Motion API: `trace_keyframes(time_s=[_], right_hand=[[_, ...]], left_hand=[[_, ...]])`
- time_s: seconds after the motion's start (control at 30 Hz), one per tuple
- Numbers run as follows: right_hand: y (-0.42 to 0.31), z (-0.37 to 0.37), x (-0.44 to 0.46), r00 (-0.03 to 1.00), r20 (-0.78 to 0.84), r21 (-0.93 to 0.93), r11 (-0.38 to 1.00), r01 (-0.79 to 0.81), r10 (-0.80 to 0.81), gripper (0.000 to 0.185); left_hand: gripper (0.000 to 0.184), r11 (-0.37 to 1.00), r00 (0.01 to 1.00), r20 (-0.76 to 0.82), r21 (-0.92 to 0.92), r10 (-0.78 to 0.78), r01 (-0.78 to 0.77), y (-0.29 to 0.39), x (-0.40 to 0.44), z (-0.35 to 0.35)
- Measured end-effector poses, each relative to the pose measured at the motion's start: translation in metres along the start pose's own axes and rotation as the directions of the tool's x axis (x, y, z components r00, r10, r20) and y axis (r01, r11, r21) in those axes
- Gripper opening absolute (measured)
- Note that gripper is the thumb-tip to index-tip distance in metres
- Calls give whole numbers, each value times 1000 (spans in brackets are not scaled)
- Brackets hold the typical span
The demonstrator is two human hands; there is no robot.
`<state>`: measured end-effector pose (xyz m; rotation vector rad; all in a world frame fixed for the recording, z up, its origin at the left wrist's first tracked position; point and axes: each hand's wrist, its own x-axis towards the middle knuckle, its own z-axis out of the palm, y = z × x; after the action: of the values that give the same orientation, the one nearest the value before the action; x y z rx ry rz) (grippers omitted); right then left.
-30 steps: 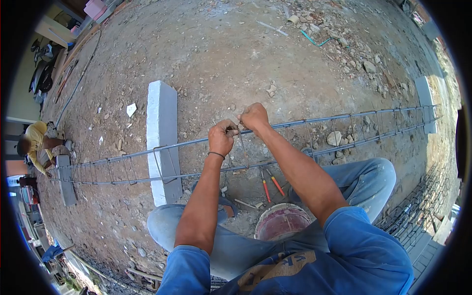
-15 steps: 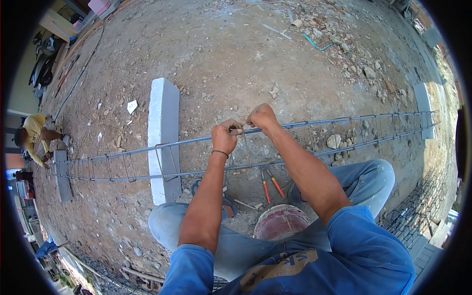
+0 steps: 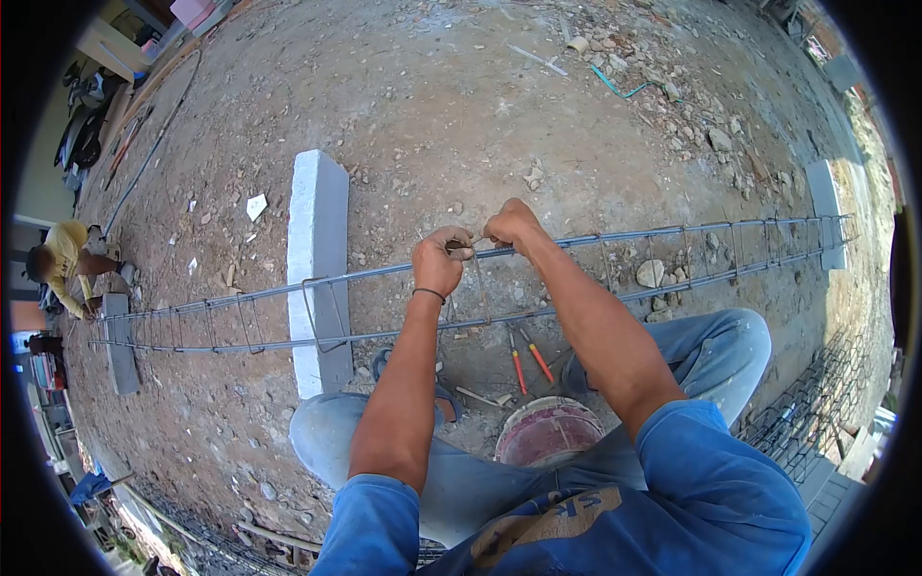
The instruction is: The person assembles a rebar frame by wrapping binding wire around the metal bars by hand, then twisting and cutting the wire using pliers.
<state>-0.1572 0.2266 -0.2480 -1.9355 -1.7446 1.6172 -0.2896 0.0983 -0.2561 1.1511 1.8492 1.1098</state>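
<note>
A long rebar cage (image 3: 384, 273) of bars and bent stirrups (image 3: 480, 278) runs across the view in front of my knees. At its far bar, my left hand (image 3: 441, 261) has its fingers curled in a pinch beside a stirrup. My right hand (image 3: 514, 227) is closed just to the right, knuckles up, its fingertips close to the left ones. What looks like a thin binding wire (image 3: 478, 238) shows between the fingertips; its ends are hard to see. Two pliers-like tools with red and yellow handles (image 3: 531, 362) lie on the ground below the cage.
White-topped blocks (image 3: 305, 269) support the cage, with another block (image 3: 828, 211) at the right end. Under me is a round, stained bucket (image 3: 549, 434). A co-worker in yellow (image 3: 67, 259) crouches at the left end. Rubble (image 3: 720, 140) and mesh (image 3: 802, 408) lie to the right.
Both hands stay at the same spot on the far bar. The left fingers have shifted slightly and look a little more extended; the view has moved only a little.
</note>
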Motion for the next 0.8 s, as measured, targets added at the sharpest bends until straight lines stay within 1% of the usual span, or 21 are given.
trace_keyframes(time_s=[0.03, 0.07, 0.13, 0.17, 0.23, 0.27, 0.33, 0.37, 0.43, 0.57, 0.63, 0.67, 0.73, 0.77, 0.8], right_hand=[[-3, -3, -2, 998, 54, 7, 999, -32, 31, 20], [-5, -3, -4, 998, 53, 5, 999, -31, 31, 20], [4, 0, 6, 996, 61, -178, 982, 69, -59, 23], [10, 5, 14, 996, 63, -182, 981, 69, -58, 23], [24, 15, 31, 976, 128, -279, 937, 208, -178, 25], [28, 15, 32, 975, 133, -281, 937, 208, -176, 25], [23, 7, 20, 962, 212, -238, 945, 223, -174, 24], [21, 5, 15, 961, 215, -240, 945, 224, -173, 24], [21, 4, 9, 947, 179, -327, 892, 312, -265, 21], [23, 3, -2, 942, 155, -297, 895, 331, -297, 20], [22, 2, -11, 905, 85, -263, 867, 424, -417, 11], [21, 1, -15, 904, 87, -264, 866, 425, -418, 11], [22, -2, -19, 922, 77, -121, 914, 387, -380, 11], [23, -5, -21, 921, 80, -123, 913, 388, -381, 11], [26, -8, -21, 894, 131, -51, 897, 438, -429, 12]], left_hand=[[15, 999, 999, 13, 13, -30, 30, 3, -1, -1], [15, 999, 999, 12, 12, -30, 30, 5, -1, -2], [14, 997, 1000, 24, 81, -1, -1, 6, 0, -4], [14, 997, 1000, 22, 79, -4, 3, 6, 0, -4], [15, 996, 999, 46, 89, -13, 9, 8, 1, -5], [15, 996, 999, 44, 88, -17, 13, 8, 1, -5], [14, 997, 999, 50, 80, -18, 14, 7, 2, -5], [14, 997, 999, 48, 80, -20, 16, 7, 3, -5], [13, 997, 998, 62, 74, -20, 15, 6, 4, -5], [15, 996, 998, 61, 86, -10, 5, 6, 3, -4], [19, 997, 999, 51, 73, -11, 7, 6, 4, -4], [19, 997, 999, 49, 72, -12, 9, 6, 4, -5], [21, 999, 998, 38, 7, -45, 45, 7, 5, -5], [21, 999, 998, 35, 5, -46, 46, 7, 6, -6], [21, 999, 998, 47, 15, -49, 48, 4, 6, -6]])
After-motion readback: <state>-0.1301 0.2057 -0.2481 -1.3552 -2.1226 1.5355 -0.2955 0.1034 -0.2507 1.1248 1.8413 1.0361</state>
